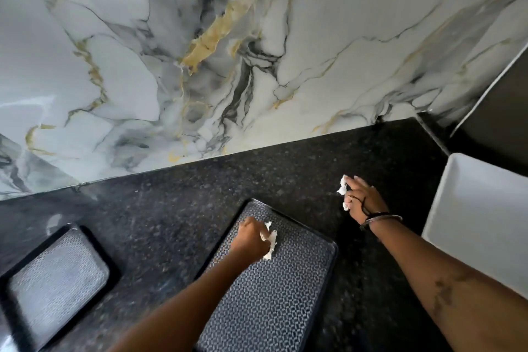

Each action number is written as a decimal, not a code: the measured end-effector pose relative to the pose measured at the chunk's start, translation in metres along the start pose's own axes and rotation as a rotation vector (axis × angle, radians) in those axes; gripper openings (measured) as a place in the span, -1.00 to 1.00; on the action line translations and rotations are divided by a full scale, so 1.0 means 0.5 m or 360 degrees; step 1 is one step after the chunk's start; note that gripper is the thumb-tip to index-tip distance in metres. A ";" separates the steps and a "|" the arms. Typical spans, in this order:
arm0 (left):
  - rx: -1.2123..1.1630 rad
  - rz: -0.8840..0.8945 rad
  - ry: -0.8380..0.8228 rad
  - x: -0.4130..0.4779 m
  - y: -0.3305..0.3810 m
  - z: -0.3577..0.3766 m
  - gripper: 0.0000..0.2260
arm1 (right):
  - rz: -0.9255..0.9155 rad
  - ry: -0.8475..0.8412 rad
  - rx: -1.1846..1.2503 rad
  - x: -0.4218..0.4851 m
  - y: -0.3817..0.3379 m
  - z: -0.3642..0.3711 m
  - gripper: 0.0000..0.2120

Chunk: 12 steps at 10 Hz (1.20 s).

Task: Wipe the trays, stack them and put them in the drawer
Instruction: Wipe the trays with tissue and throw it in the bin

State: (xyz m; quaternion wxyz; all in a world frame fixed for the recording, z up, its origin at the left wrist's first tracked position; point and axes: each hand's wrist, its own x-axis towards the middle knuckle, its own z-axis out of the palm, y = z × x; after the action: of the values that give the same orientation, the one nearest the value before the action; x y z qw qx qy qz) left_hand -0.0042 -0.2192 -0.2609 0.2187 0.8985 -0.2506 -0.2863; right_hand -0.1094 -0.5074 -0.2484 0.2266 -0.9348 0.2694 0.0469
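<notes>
A dark tray (274, 294) with a small hexagon pattern lies on the black counter in front of me. My left hand (251, 240) rests on its far half, closed on a crumpled white tissue (270, 240). My right hand (363, 200) hovers over the counter to the right of that tray, pinching a second piece of white tissue (343, 188). A second dark patterned tray (57, 283) lies at the lower left. A white rectangular tray (480, 223) sits at the right edge.
The black speckled granite counter (177, 208) runs along a white marble-patterned wall (228, 51). A dark panel with a pale edge (503, 100) stands at the far right corner behind the white tray.
</notes>
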 end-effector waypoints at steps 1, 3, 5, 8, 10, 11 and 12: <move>0.0004 -0.0226 0.0071 0.029 0.033 0.037 -0.80 | -0.0069 0.0001 0.0054 0.053 0.013 0.020 -0.76; -0.0107 -0.0444 0.0085 0.021 0.065 0.053 -0.95 | -0.0026 -0.0097 0.0023 0.059 -0.006 0.029 -0.81; -0.0414 -0.0318 0.0178 -0.024 0.154 0.051 -0.68 | 0.0140 0.0006 0.0392 -0.086 -0.041 0.029 -0.85; -0.0695 -0.0041 -0.0097 -0.194 0.359 0.216 -0.70 | 0.0524 0.0528 0.0953 -0.432 0.009 0.019 -0.89; -0.0760 -0.0056 -0.0456 -0.366 0.457 0.436 -0.71 | 0.0910 0.0638 0.0985 -0.693 0.173 0.051 -0.87; -0.0658 -0.0118 -0.0666 -0.420 0.461 0.556 -0.74 | 0.1106 0.0659 0.0993 -0.781 0.250 0.111 -0.78; -0.0596 -0.0282 -0.0707 -0.453 0.483 0.699 -0.85 | 0.1263 0.0658 0.1144 -0.841 0.359 0.209 -0.73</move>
State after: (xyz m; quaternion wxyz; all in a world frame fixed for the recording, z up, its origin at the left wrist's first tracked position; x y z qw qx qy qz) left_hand -0.4621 -0.3640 -0.2983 0.2946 0.7762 -0.1557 -0.5352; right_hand -0.5575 -0.3927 -0.3251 0.4379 -0.6161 0.6373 -0.1499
